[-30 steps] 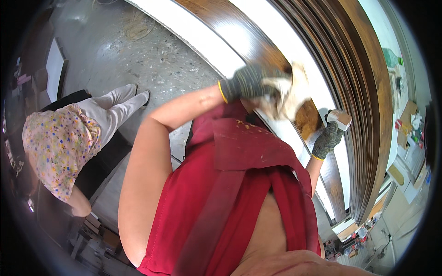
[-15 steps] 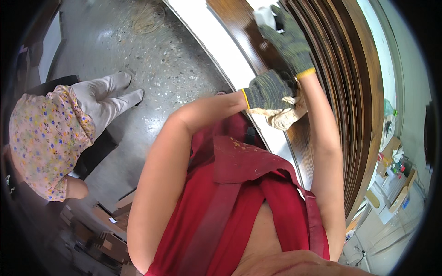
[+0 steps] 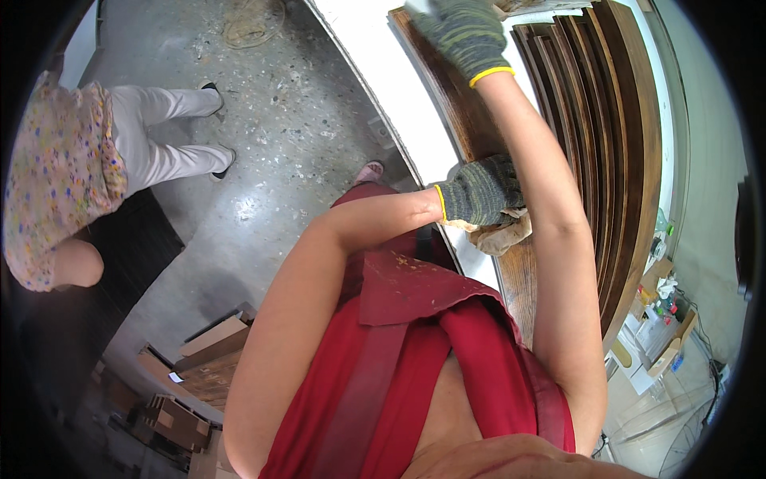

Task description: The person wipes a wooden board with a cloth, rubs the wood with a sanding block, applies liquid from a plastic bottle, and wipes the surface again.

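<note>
My left hand [image 3: 483, 191], in a dark green knitted glove with a yellow cuff, is closed round a crumpled beige cloth [image 3: 508, 233]. The cloth bunches out below the glove, over a dark brown wooden board [image 3: 523, 279] on a white work surface [image 3: 435, 156]. Farther along the board is my right hand [image 3: 467, 40], in a matching glove and stretched toward its far end. Its fingers are smeared by motion near the top edge, so whatever they hold cannot be made out. My right forearm passes over the board, hiding part of it.
Several dark brown boards [image 3: 610, 136] stand in a row to the right. Containers and papers [image 3: 658, 307] clutter a spot at far right. On the left a person in a flowered top [image 3: 68, 172] and pale trousers stands on the grey floor [image 3: 279, 104]. Wooden panels [image 3: 215, 359] lie lower left.
My right hand has moved farther up along the board, and the white thing seen at its fingers no longer shows. My left hand still grips the cloth. The other person has shifted left.
</note>
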### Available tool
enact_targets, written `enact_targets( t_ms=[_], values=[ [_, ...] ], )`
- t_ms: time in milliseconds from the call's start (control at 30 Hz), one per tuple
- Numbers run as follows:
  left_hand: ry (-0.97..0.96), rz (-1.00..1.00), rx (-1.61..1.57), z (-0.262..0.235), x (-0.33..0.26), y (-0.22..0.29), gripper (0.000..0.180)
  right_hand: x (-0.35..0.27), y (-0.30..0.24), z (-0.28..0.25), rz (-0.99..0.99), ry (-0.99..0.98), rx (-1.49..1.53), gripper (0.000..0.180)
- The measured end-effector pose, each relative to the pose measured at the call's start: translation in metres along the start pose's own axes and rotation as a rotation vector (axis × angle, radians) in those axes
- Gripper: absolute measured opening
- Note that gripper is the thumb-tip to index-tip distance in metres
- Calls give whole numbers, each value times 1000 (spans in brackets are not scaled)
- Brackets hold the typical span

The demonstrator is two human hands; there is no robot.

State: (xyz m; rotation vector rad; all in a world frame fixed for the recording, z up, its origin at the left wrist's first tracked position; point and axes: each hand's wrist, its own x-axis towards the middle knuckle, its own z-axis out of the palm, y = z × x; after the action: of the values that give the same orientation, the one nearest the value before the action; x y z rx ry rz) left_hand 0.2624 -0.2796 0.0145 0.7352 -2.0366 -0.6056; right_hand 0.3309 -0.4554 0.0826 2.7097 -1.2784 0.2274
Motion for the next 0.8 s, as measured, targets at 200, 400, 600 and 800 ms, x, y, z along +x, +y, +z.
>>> enact_targets(
  t_ms=[200, 400, 600, 800],
  values=[
    [137, -229, -741, 45, -6, -20, 33, -6, -8, 4, -244, 66, 139, 48],
    [220, -356, -1091, 52, 3, -25, 29, 9, 31, -3, -69, 22, 151, 43],
    [223, -212, -650, 26, 27, -13, 23, 7, 27, 9, -184, 55, 228, 45],
    [11, -15, 14, 15, 31, -16, 26, 23, 73, 25, 11, 7, 93, 48]
  ],
)
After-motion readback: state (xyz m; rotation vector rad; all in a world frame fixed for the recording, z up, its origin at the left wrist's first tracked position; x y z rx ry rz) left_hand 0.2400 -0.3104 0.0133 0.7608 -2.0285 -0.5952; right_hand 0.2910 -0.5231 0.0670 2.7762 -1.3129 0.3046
